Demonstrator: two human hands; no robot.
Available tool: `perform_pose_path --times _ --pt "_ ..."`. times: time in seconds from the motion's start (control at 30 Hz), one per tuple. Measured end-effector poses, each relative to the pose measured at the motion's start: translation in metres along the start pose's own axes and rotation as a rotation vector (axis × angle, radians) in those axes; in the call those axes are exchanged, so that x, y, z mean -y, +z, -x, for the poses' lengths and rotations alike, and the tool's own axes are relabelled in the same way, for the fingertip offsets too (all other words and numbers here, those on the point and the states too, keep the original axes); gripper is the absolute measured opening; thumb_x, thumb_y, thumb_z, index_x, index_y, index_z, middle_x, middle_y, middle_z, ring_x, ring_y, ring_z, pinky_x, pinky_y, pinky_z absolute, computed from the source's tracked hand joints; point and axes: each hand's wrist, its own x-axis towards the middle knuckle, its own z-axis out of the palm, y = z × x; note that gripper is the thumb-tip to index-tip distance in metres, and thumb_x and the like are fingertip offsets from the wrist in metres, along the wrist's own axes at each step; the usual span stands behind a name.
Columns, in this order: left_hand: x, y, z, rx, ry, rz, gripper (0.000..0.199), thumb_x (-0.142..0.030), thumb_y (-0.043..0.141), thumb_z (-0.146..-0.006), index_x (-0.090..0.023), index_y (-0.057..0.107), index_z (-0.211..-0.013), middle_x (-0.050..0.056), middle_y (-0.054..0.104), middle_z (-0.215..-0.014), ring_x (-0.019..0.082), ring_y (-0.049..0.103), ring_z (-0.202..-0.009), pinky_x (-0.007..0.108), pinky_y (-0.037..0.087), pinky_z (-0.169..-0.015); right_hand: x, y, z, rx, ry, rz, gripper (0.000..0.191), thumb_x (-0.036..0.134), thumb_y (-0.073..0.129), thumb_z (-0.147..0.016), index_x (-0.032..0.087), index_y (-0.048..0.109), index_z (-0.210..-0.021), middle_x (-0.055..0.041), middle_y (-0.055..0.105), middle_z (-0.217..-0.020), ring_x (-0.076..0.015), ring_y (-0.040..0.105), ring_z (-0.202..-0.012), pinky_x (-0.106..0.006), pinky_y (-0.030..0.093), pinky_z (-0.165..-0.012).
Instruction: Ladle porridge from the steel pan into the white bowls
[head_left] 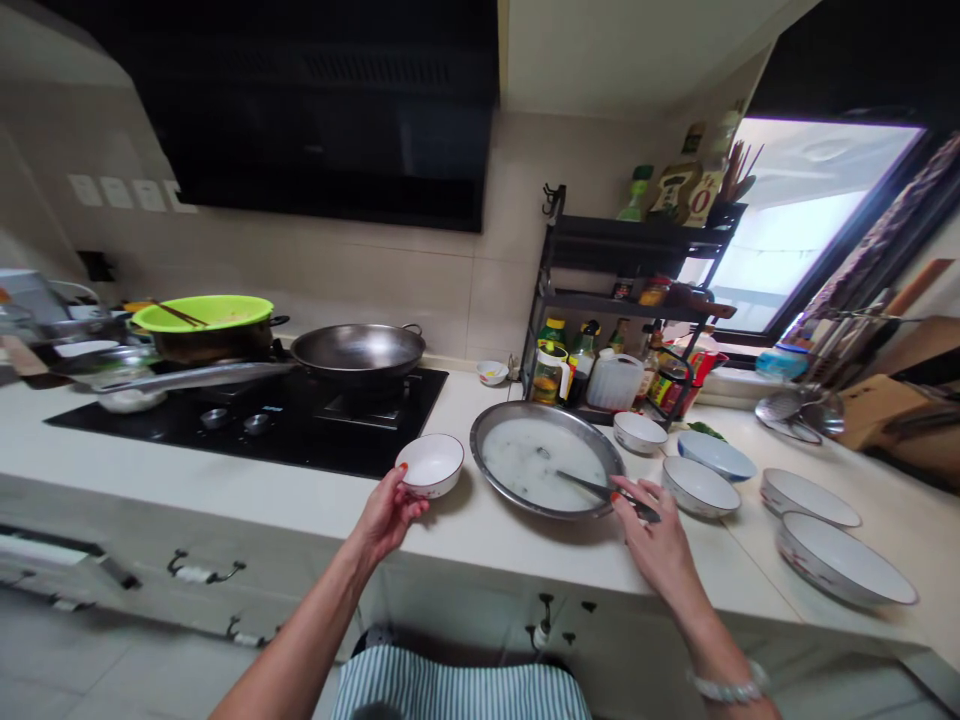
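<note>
My left hand (390, 510) grips the near-left rim of a small white bowl (431, 463) with a dark rim line; its visible inside looks bare. To the right of that bowl, a wide steel basin (487, 470) holds a cloudy white liquid with small dark bits. A dark-handled ladle (589, 485) leans across the basin's right rim, its head in the liquid. My right hand (656, 530) has its fingers closed about the handle end, just outside the rim.
Several white bowls (701, 487) stand on the counter at the right. A black rack (559, 300) of bottles and jars is behind the basin. At the left, a wok (358, 350) and a pot under a green basin (202, 313) sit on the black stove (292, 430).
</note>
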Motion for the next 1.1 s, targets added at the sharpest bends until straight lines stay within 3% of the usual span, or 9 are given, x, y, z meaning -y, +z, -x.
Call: perform_pose_path --times 0.07,0.17,0.33,0.57,0.73,0.97,1.1 --pt "0.002 -0.002 -0.001 0.034 0.010 -0.020 0.013 -0.026 0.058 -0.091 -0.015 0.052 -0.093 -0.005 0.050 -0.048 0.016 0.062 -0.041 0.017 0.047 -0.034 0.008 -0.004 0.002 0.026 -0.021 -0.003 0.053 0.055 0.049 -0.080 0.018 0.077 -0.106 -0.0135 0.069 -0.103 -0.0257 0.067 -0.094 -0.033 0.054 -0.076" --pt "0.004 -0.004 -0.002 0.067 0.043 -0.027 0.019 -0.028 0.064 -0.088 -0.017 0.049 -0.088 -0.005 0.051 -0.050 0.016 0.063 -0.042 0.017 0.047 -0.034 0.024 -0.011 0.006 0.141 -0.045 -0.061 0.046 0.049 0.049 -0.082 0.019 0.076 -0.102 -0.0085 0.072 -0.079 -0.0217 0.068 -0.075 -0.030 0.053 -0.071" --pt "0.002 -0.002 -0.002 0.046 0.017 0.003 0.019 -0.027 0.063 -0.088 -0.017 0.048 -0.082 -0.007 0.047 -0.046 0.016 0.062 -0.040 0.017 0.045 -0.032 0.042 -0.013 0.009 0.130 -0.076 -0.128 0.038 0.048 0.052 -0.082 0.019 0.075 -0.090 -0.0050 0.067 -0.063 -0.0193 0.062 -0.058 -0.028 0.051 -0.061" --pt "-0.003 0.010 -0.006 0.036 -0.010 -0.012 0.018 -0.028 0.059 -0.090 -0.018 0.048 -0.081 -0.007 0.047 -0.045 0.015 0.059 -0.036 0.017 0.042 -0.029 0.048 0.010 0.006 0.201 0.111 -0.397 0.044 0.059 0.061 -0.077 0.018 0.071 -0.089 -0.0046 0.064 -0.059 -0.0139 0.047 -0.040 -0.026 0.038 -0.039" --pt "-0.002 0.017 -0.014 0.045 0.022 0.010 0.015 -0.030 0.058 -0.090 -0.017 0.050 -0.087 -0.007 0.049 -0.048 0.012 0.054 -0.033 0.016 0.039 -0.029 0.054 0.018 0.003 0.174 0.144 -0.470 0.048 0.062 0.063 -0.074 0.017 0.070 -0.089 -0.0035 0.061 -0.057 -0.0130 0.046 -0.037 -0.025 0.037 -0.035" --pt "0.006 0.012 -0.018 0.090 0.105 -0.030 0.031 -0.039 0.071 -0.078 -0.019 0.048 -0.083 -0.008 0.049 -0.050 0.013 0.055 -0.035 0.016 0.037 -0.027 0.054 0.008 -0.001 0.078 -0.150 -0.281 0.036 0.052 0.061 -0.080 0.020 0.073 -0.095 -0.0079 0.069 -0.074 -0.0212 0.066 -0.064 -0.029 0.052 -0.054" --pt "0.010 0.008 -0.019 0.131 0.144 -0.055 0.039 -0.042 0.076 -0.072 -0.020 0.045 -0.080 -0.009 0.048 -0.050 0.013 0.056 -0.036 0.016 0.037 -0.027 0.052 0.012 0.000 0.069 -0.071 -0.338 0.038 0.054 0.059 -0.082 0.020 0.070 -0.094 -0.0065 0.066 -0.067 -0.0206 0.064 -0.058 -0.028 0.049 -0.048"
